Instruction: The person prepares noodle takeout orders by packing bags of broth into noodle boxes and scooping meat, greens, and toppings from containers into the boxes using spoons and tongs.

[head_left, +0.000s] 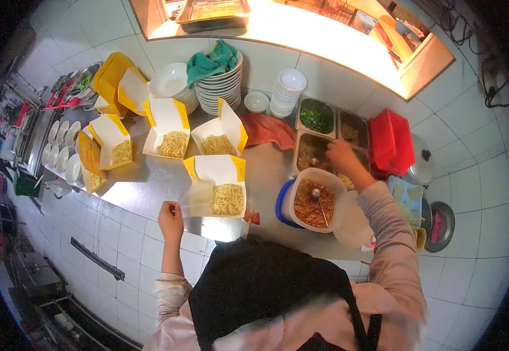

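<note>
Small bowls: rows at far left [62, 159].
Flat boxes: yellow stack [109, 88] near the wall, apparently unused.
Rear boxes: four, open, noodles inside; two at left [123, 151], one at centre [173, 144], one right of it [216, 145].
Left hand [171, 220]: at the counter's near edge, fingers curled in; whether they pinch the clear film [199, 199] just beside cannot be told.
Front box [227, 199]: open, noodles inside, nearest the body; film overlaps its left side.
Plates: tall stack [218, 93], green cloth [213, 61] on top.
Red cloth [268, 130]: on the counter, behind the front box.
Tub [340, 196]: reddish crumbly food inside, spoon [323, 209] resting in it.
Pans: steel group; chopped greens [314, 119] in the rear left one.
Right hand [342, 154]: over the front pans, fingertips lowered; grip cannot be told.
Basket [392, 142]: red, right of the pans.
Done, judging by contents: noodles portioned into five boxes.
Left, apparently: lids unclosed; no reddish food or greens visible on the noodles.
</note>
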`<state>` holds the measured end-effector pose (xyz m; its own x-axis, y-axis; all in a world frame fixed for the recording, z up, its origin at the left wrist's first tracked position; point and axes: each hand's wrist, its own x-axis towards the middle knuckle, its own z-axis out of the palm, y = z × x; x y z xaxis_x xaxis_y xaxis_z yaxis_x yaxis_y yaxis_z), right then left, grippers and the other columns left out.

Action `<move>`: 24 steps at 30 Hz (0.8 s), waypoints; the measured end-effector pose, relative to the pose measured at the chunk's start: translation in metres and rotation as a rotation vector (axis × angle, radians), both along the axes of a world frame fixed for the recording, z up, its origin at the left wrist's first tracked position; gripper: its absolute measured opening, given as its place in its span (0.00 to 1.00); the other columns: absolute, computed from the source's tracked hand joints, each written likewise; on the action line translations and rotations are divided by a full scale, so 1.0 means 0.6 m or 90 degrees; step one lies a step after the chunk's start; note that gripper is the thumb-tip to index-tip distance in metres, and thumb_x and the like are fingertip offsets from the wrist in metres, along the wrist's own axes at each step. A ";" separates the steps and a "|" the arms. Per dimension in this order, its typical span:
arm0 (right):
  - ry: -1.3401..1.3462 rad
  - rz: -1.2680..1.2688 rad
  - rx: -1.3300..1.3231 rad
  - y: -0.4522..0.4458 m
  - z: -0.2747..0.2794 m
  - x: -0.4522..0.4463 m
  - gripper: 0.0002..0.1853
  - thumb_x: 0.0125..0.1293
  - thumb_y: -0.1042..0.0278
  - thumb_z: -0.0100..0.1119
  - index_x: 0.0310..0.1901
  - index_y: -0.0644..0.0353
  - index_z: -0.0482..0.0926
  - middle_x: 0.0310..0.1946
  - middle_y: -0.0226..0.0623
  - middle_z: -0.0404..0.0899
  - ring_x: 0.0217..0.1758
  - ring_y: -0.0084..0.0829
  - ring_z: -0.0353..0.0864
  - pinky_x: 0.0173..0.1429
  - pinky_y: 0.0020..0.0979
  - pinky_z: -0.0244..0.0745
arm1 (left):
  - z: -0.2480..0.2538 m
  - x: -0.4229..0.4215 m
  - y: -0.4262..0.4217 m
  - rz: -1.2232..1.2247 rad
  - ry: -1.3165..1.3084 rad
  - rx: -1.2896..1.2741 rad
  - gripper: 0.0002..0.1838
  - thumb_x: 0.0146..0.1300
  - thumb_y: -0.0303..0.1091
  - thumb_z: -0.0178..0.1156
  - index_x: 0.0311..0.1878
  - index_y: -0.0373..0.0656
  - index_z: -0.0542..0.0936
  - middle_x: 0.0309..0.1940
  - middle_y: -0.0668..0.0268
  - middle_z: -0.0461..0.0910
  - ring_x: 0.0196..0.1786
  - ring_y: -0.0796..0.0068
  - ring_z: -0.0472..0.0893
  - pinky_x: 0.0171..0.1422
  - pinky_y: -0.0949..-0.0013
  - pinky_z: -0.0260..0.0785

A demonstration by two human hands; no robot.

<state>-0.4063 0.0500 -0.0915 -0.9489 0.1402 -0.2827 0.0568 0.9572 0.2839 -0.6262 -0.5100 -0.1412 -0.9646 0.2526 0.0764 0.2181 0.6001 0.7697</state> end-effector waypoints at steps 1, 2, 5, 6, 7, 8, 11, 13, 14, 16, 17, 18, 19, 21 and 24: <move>-0.041 0.017 0.034 -0.004 -0.004 -0.009 0.17 0.59 0.70 0.60 0.51 0.58 0.82 0.39 0.41 0.82 0.51 0.45 0.80 0.57 0.50 0.75 | -0.023 -0.013 -0.019 0.014 -0.023 0.002 0.06 0.64 0.29 0.62 0.40 0.37 0.77 0.32 0.57 0.80 0.32 0.61 0.79 0.40 0.61 0.73; -0.084 0.031 0.067 -0.010 -0.006 -0.016 0.17 0.60 0.70 0.60 0.52 0.58 0.82 0.39 0.40 0.82 0.50 0.45 0.80 0.56 0.50 0.75 | -0.036 -0.018 -0.031 0.047 -0.020 -0.012 0.08 0.64 0.29 0.63 0.42 0.37 0.77 0.36 0.57 0.80 0.34 0.62 0.79 0.41 0.62 0.73; -0.074 -0.040 0.044 -0.034 0.028 -0.033 0.16 0.62 0.70 0.59 0.53 0.58 0.81 0.37 0.39 0.83 0.50 0.43 0.81 0.52 0.48 0.77 | -0.046 -0.035 -0.037 0.097 0.014 -0.074 0.21 0.62 0.30 0.66 0.56 0.36 0.73 0.50 0.56 0.76 0.46 0.60 0.78 0.49 0.62 0.72; -0.071 -0.091 0.015 -0.034 0.037 -0.043 0.16 0.63 0.70 0.58 0.53 0.58 0.81 0.37 0.40 0.83 0.50 0.44 0.81 0.50 0.48 0.78 | -0.019 -0.033 -0.019 0.072 0.042 -0.042 0.23 0.62 0.31 0.67 0.58 0.37 0.72 0.50 0.56 0.76 0.47 0.60 0.78 0.51 0.60 0.71; -0.069 -0.140 -0.015 -0.033 0.044 -0.054 0.16 0.63 0.70 0.58 0.53 0.58 0.81 0.37 0.40 0.83 0.50 0.44 0.82 0.48 0.47 0.79 | 0.019 -0.027 0.013 0.048 0.067 -0.013 0.25 0.61 0.32 0.67 0.60 0.37 0.71 0.49 0.56 0.76 0.49 0.59 0.78 0.53 0.59 0.71; -0.068 -0.190 -0.046 -0.034 0.046 -0.059 0.16 0.63 0.70 0.58 0.53 0.58 0.81 0.36 0.41 0.83 0.49 0.44 0.82 0.46 0.46 0.80 | 0.039 -0.029 0.038 0.023 0.093 0.015 0.28 0.61 0.32 0.68 0.62 0.38 0.70 0.49 0.57 0.76 0.51 0.59 0.77 0.55 0.57 0.71; -0.029 -0.090 -0.017 -0.038 0.051 -0.064 0.14 0.63 0.70 0.59 0.49 0.59 0.83 0.35 0.42 0.84 0.44 0.45 0.85 0.41 0.46 0.81 | 0.034 -0.075 0.093 -0.122 -0.033 0.130 0.32 0.62 0.34 0.68 0.67 0.38 0.67 0.54 0.59 0.77 0.57 0.62 0.76 0.60 0.57 0.69; -0.012 -0.108 0.010 -0.028 0.011 -0.066 0.10 0.62 0.70 0.59 0.43 0.60 0.85 0.34 0.43 0.85 0.40 0.46 0.86 0.39 0.45 0.82 | 0.018 -0.102 0.117 -0.206 -0.158 0.194 0.27 0.66 0.33 0.64 0.66 0.37 0.70 0.54 0.60 0.78 0.57 0.67 0.76 0.61 0.62 0.69; -0.002 -0.116 0.025 -0.019 -0.007 -0.066 0.08 0.61 0.70 0.59 0.39 0.60 0.86 0.34 0.44 0.85 0.38 0.46 0.86 0.37 0.44 0.83 | 0.009 -0.121 0.122 -0.254 -0.231 0.214 0.24 0.68 0.32 0.62 0.65 0.37 0.71 0.54 0.61 0.79 0.57 0.70 0.77 0.61 0.64 0.69; -0.013 -0.169 -0.017 -0.032 0.004 -0.075 0.07 0.58 0.70 0.61 0.36 0.61 0.85 0.33 0.46 0.84 0.40 0.47 0.86 0.41 0.45 0.81 | 0.006 -0.136 0.129 -0.290 -0.280 0.225 0.19 0.72 0.31 0.57 0.63 0.36 0.74 0.53 0.62 0.80 0.56 0.74 0.77 0.60 0.68 0.69; -0.019 -0.197 -0.039 -0.040 0.008 -0.082 0.07 0.57 0.70 0.61 0.35 0.62 0.84 0.33 0.47 0.84 0.40 0.47 0.86 0.42 0.45 0.81 | 0.010 -0.134 0.128 -0.278 -0.256 0.217 0.17 0.73 0.31 0.55 0.61 0.36 0.75 0.52 0.63 0.81 0.55 0.76 0.77 0.60 0.71 0.68; -0.013 -0.203 -0.054 -0.041 0.002 -0.089 0.07 0.56 0.69 0.61 0.34 0.62 0.84 0.34 0.48 0.84 0.41 0.48 0.86 0.43 0.45 0.81 | 0.010 -0.130 0.125 -0.267 -0.232 0.209 0.15 0.75 0.31 0.53 0.60 0.36 0.76 0.51 0.64 0.81 0.54 0.78 0.78 0.59 0.73 0.68; -0.007 -0.208 -0.069 -0.043 -0.009 -0.097 0.07 0.56 0.69 0.61 0.33 0.63 0.84 0.35 0.48 0.84 0.42 0.48 0.86 0.43 0.46 0.81 | 0.001 -0.130 0.115 -0.231 -0.245 0.243 0.16 0.75 0.32 0.53 0.61 0.37 0.75 0.52 0.64 0.81 0.54 0.78 0.78 0.59 0.72 0.69; -0.019 -0.214 -0.092 -0.040 -0.025 -0.111 0.08 0.56 0.70 0.61 0.33 0.64 0.85 0.35 0.50 0.85 0.41 0.49 0.86 0.42 0.46 0.81 | -0.025 -0.129 0.081 -0.155 -0.269 0.311 0.16 0.76 0.33 0.52 0.62 0.37 0.75 0.53 0.64 0.80 0.55 0.76 0.78 0.59 0.70 0.71; -0.048 -0.242 -0.136 -0.036 -0.033 -0.128 0.08 0.57 0.71 0.59 0.33 0.66 0.85 0.35 0.52 0.85 0.39 0.51 0.86 0.40 0.48 0.82 | -0.023 -0.114 0.027 -0.027 -0.333 0.463 0.17 0.77 0.33 0.51 0.64 0.40 0.72 0.56 0.65 0.78 0.57 0.75 0.77 0.59 0.67 0.73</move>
<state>-0.4830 0.0286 -0.1115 -0.8168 0.4066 -0.4092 0.4031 0.9097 0.0993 -0.6947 -0.4940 -0.1552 -0.9115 0.3501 -0.2157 -0.2567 -0.0747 0.9636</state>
